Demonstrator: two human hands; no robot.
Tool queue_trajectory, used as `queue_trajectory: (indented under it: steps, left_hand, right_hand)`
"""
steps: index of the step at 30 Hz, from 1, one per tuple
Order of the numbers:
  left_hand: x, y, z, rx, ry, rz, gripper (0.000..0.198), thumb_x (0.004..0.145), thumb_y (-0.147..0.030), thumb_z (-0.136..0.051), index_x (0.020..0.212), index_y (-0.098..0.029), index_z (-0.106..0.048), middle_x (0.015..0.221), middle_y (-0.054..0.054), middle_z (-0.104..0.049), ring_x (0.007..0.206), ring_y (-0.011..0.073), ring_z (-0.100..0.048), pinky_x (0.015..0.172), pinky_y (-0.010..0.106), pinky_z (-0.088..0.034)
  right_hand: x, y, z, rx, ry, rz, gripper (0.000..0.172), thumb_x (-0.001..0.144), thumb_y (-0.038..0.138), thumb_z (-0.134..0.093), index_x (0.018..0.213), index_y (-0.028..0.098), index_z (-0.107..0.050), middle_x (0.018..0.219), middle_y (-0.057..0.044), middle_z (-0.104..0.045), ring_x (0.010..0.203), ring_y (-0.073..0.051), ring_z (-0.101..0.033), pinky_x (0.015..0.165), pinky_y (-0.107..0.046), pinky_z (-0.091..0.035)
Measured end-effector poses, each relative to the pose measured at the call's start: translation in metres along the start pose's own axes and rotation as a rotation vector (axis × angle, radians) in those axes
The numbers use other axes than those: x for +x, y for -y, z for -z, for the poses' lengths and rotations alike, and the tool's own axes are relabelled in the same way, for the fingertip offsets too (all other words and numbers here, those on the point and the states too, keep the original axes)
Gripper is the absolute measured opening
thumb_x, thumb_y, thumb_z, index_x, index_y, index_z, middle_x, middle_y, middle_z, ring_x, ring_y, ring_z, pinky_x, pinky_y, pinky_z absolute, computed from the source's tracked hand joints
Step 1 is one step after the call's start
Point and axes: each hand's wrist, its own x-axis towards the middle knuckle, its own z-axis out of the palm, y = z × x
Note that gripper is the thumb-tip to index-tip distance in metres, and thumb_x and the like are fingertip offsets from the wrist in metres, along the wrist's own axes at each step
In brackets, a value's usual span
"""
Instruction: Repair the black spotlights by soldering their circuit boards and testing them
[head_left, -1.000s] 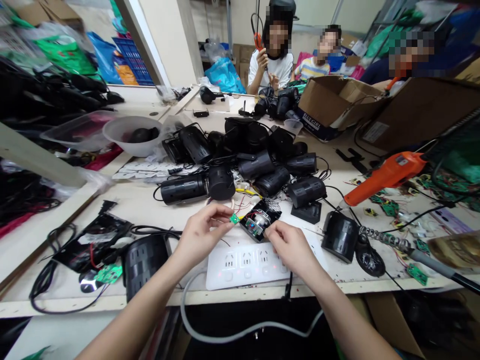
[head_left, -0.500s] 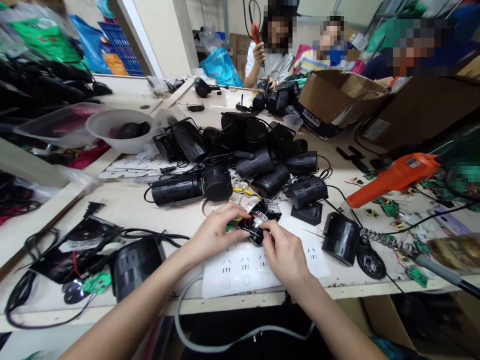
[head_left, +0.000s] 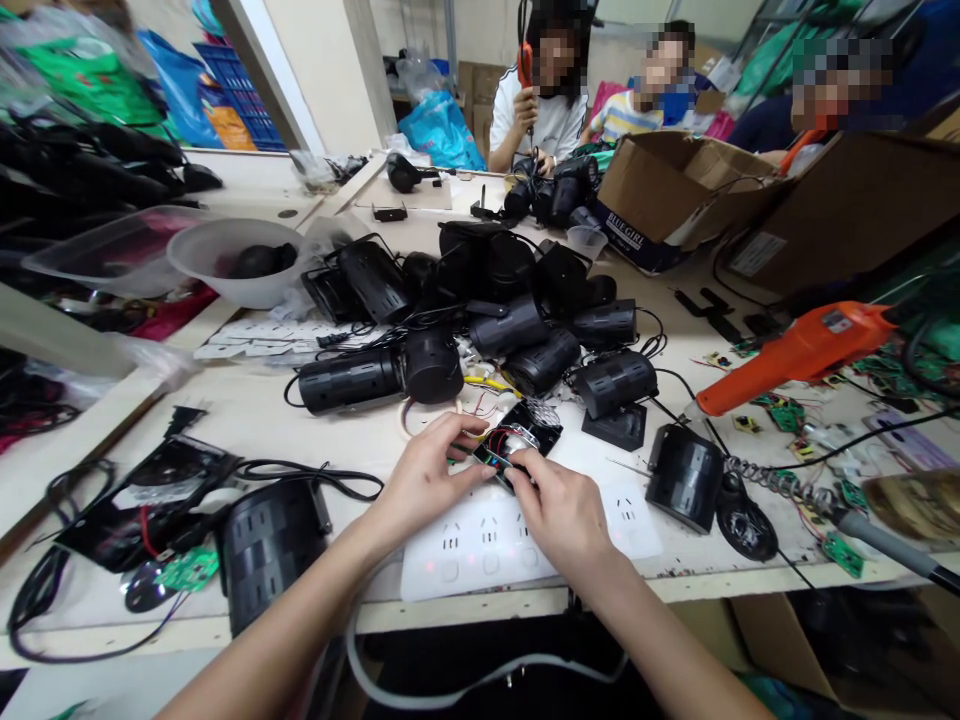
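Note:
In the head view, an opened black lamp housing [head_left: 550,437] with red wires and a shiny round piece inside lies at the back edge of a white power strip [head_left: 465,560]. My left hand [head_left: 426,468] grips its left side between thumb and fingers; a bit of green shows beside them. The fingers of my right hand [head_left: 564,502] are bent and pressed together at the near edge of the housing, by the wires. Whatever thin part they pinch is hidden behind the fingertips.
Black cylindrical lamps [head_left: 544,360] are heaped behind my hands. An orange electric screwdriver [head_left: 795,355] and a soldering iron [head_left: 892,545] lie to the right, near green circuit boards [head_left: 840,553]. A dismantled lamp [head_left: 150,500] is at left. Across the table, a co-worker holds another screwdriver [head_left: 526,65].
My right fingertips have shifted slightly left and up along the housing, and its inside shows more. My left hand stays at its side. Across the table, the co-worker's screwdriver has moved slightly right.

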Motion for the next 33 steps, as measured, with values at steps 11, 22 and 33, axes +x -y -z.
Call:
queue_trajectory:
  steps: [11, 22, 33]
  left_hand:
    - [-0.01, -0.002, -0.007, 0.047, -0.011, 0.04, 0.034, 0.078, -0.029, -0.07, 0.108, -0.019, -0.06, 0.095, 0.005, -0.067, 0.082, 0.0188, -0.067, 0.076, 0.035, -0.058]
    - [-0.002, -0.019, -0.005, -0.425, -0.02, 0.3, 0.027, 0.075, -0.037, -0.069, 0.092, -0.016, -0.068, 0.087, 0.006, -0.075, 0.081, 0.0188, -0.069, 0.078, 0.032, -0.056]
    - [0.001, -0.022, -0.012, -0.364, -0.054, 0.243, 0.017, 0.071, -0.029, -0.07, 0.082, -0.016, -0.074, 0.081, 0.005, -0.076, 0.078, 0.0194, -0.07, 0.075, 0.031, -0.057]
  right_hand:
    - [-0.005, 0.007, 0.004, -0.068, -0.169, -0.018, 0.024, 0.092, 0.022, -0.047, 0.071, 0.02, -0.059, 0.053, 0.001, -0.062, 0.043, -0.013, -0.057, 0.045, -0.026, -0.029]
    - [-0.014, 0.007, 0.013, 0.075, -0.253, 0.117, 0.022, 0.097, 0.017, -0.048, 0.079, 0.018, -0.06, 0.061, 0.001, -0.066, 0.049, -0.012, -0.062, 0.049, -0.024, -0.04]
    - [-0.014, 0.008, 0.014, 0.018, -0.339, 0.241, 0.018, 0.096, 0.011, -0.051, 0.084, 0.016, -0.062, 0.065, -0.001, -0.069, 0.051, -0.012, -0.063, 0.05, -0.026, -0.042]
